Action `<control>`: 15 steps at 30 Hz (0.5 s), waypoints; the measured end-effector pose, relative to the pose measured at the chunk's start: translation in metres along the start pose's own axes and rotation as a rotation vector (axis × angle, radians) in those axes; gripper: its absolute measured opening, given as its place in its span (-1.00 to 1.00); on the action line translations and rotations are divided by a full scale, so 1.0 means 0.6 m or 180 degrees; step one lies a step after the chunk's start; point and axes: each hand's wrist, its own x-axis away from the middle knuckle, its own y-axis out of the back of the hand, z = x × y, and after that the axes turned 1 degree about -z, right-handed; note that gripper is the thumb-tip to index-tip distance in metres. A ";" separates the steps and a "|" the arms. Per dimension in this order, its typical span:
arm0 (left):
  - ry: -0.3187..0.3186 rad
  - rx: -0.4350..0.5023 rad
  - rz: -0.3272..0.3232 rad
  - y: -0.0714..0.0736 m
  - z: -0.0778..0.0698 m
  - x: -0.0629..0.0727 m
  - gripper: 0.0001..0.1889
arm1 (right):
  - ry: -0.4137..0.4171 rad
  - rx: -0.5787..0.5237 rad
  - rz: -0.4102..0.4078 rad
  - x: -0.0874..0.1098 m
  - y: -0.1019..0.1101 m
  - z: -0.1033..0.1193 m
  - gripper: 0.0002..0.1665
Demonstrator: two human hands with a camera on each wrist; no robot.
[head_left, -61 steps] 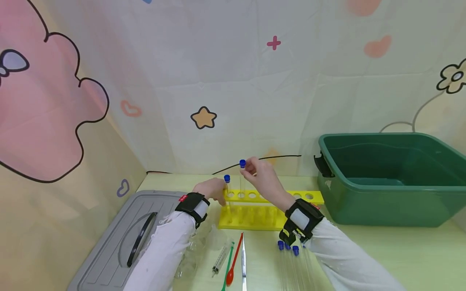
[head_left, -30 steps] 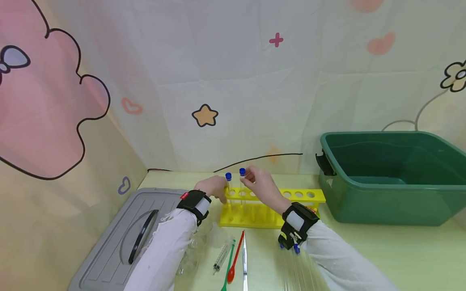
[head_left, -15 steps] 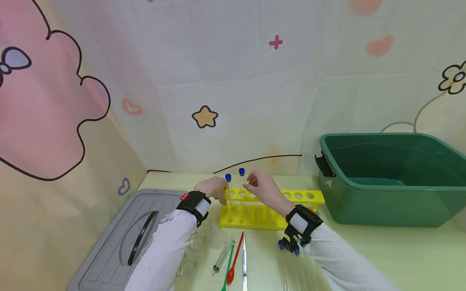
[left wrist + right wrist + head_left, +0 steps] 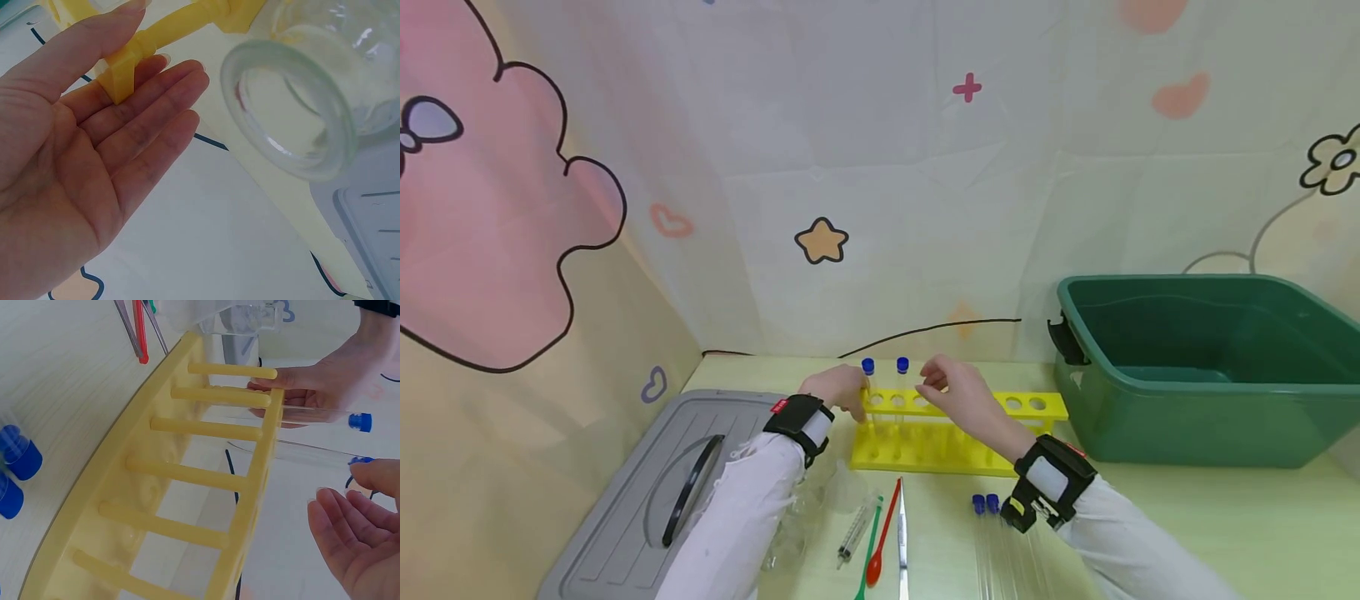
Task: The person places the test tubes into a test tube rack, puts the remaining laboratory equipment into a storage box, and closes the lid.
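Mid-counter, far side: yellow rack [image 4: 917, 463], smooth moulded plastic, round holes along top bar, rounded pegs below. Rack's left end pinched in left hand [image 4: 838, 390], thumb one side, fingers other side. Upright towards that end: left tube [image 4: 322, 416] and second tube [image 4: 312, 448], both slim, clear, blue-capped. Just right of second tube, right hand [image 4: 958, 398], fingers loosely bent, narrow gap at the tips.

Nearer, on pale counter [image 4: 1150, 533]: clear syringe [image 4: 855, 533], green stick [image 4: 871, 546], glossy red spoon [image 4: 883, 533], slim metal tool [image 4: 902, 542]. Left of these, thick-rimmed glass vessel [image 4: 342, 137], mostly behind left sleeve in head view. Near right, loose tubes [image 4: 982, 542], partly under right wrist strap; lower ends cut off, count unclear. Far left, ridged grey lid [image 4: 625, 517]; far right, green bin [image 4: 1195, 425], both cropped.
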 end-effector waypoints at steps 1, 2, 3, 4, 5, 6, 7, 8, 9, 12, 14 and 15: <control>0.0020 0.0004 0.0015 0.000 0.000 -0.002 -0.63 | 0.0006 0.0011 -0.0005 0.004 0.003 0.000 -0.81; 0.0048 0.0010 0.0034 -0.001 0.001 -0.005 -0.64 | 0.0020 0.0030 -0.0013 0.008 0.007 -0.001 -0.82; 0.0082 0.0010 0.0055 -0.002 0.001 -0.007 -0.64 | 0.0031 0.0044 -0.0023 0.012 0.010 -0.001 -0.83; 0.0107 0.0005 0.0069 -0.003 0.002 -0.010 -0.64 | 0.0047 0.0072 -0.0034 0.016 0.014 -0.002 -0.84; 0.0091 0.0001 0.0072 -0.004 0.004 -0.014 -0.63 | 0.0063 0.0085 -0.0053 0.020 0.018 -0.002 -0.85; 0.0103 -0.0007 0.0077 -0.005 0.005 -0.017 -0.63 | 0.0078 0.0097 -0.0068 0.024 0.022 -0.003 -0.85; 0.0116 -0.0019 0.0087 -0.005 0.005 -0.017 -0.63 | 0.0093 0.0106 -0.0081 0.028 0.026 -0.004 -0.86; 0.0131 -0.0028 0.0091 -0.004 0.005 -0.017 -0.62 | 0.0127 0.0125 -0.0096 0.031 0.030 -0.005 -0.86; 0.0132 -0.0031 0.0086 -0.003 0.004 -0.015 -0.62 | 0.0144 0.0134 -0.0106 0.035 0.034 -0.006 -0.87; 0.0104 -0.0060 0.0046 0.001 -0.001 -0.004 -0.64 | 0.0206 0.0134 -0.0115 0.045 0.045 -0.008 -0.89; 0.0066 -0.0071 0.0020 0.002 -0.003 0.001 -0.66 | 0.0215 0.0152 -0.0112 0.052 0.052 -0.011 -0.89; 0.0043 -0.0076 0.0005 0.002 -0.003 0.002 -0.67 | 0.0195 0.0148 -0.0098 0.056 0.055 -0.012 -0.90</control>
